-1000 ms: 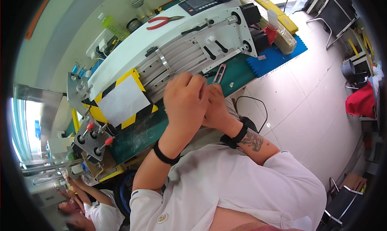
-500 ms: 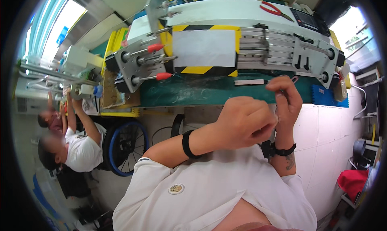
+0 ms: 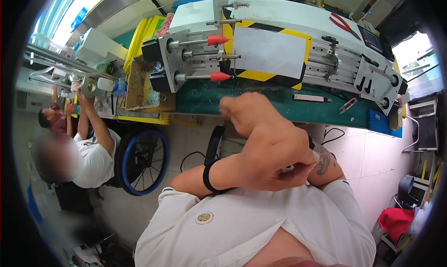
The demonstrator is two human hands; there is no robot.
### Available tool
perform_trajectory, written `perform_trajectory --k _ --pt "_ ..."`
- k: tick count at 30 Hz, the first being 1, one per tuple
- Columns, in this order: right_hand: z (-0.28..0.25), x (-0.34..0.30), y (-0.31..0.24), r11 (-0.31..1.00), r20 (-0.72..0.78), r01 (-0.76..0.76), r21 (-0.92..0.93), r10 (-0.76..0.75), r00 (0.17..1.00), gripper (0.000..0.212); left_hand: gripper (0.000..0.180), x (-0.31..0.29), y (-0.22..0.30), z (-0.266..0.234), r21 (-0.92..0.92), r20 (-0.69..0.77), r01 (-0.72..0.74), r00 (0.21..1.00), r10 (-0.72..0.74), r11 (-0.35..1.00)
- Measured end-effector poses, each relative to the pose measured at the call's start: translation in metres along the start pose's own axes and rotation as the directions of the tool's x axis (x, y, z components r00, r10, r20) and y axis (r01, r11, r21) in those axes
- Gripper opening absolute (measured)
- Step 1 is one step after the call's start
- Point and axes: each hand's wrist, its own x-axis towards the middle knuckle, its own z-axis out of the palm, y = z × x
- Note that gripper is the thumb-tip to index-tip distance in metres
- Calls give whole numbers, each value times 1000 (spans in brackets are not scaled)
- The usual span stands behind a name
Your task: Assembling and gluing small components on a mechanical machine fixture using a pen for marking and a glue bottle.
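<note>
My left hand [image 3: 279,150] is closed, its fingertips by my right wrist in front of my chest. A small pale bit shows at its curled fingers, too little to name. My right hand [image 3: 253,112] reaches leftward across it, over the bench's front edge. Its fingertips are smeared by motion and its palm is hidden. A metal rail machine [image 3: 193,57] with red-tipped rods [image 3: 218,40] stands on the green bench [image 3: 200,97] beyond both hands. A white sheet bordered by yellow-black tape [image 3: 270,50] lies on it. A cutter knife [image 3: 311,98] lies before the machine.
Small snips [image 3: 348,105] lie near a blue piece [image 3: 378,121] at the bench's right. Red-handled pliers [image 3: 343,25] rest behind the machine, near a black control box [image 3: 372,37]. An open cardboard box [image 3: 139,85] stands left. A person in white [image 3: 95,157] sits by a blue-rimmed wheel [image 3: 142,162].
My right hand has swung from upright on the right to stretching left across my left hand. My left hand has dropped a little toward my right wrist. The whole view has shifted and tilted.
</note>
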Motion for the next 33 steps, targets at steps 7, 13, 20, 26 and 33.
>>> perform_trajectory --k 7,13,20,26,33 --pt "-27 -75 47 924 -204 92 371 -15 979 31 14 3 -43 3 21 -207 296 936 -286 955" --pt "-52 -121 40 731 -618 217 647 336 710 14 11 10 -69 39 77 -198 363 918 -343 928" --pt "-57 -155 58 716 -666 214 665 437 604 14 16 21 -77 82 144 -99 239 969 -227 960" --pt "-61 -187 73 792 -764 228 566 400 507 14 17 29 -79 118 239 18 111 993 -119 964" --pt "-67 -244 85 894 -857 141 425 347 381 11 24 36 -76 166 278 199 -65 980 8 958"
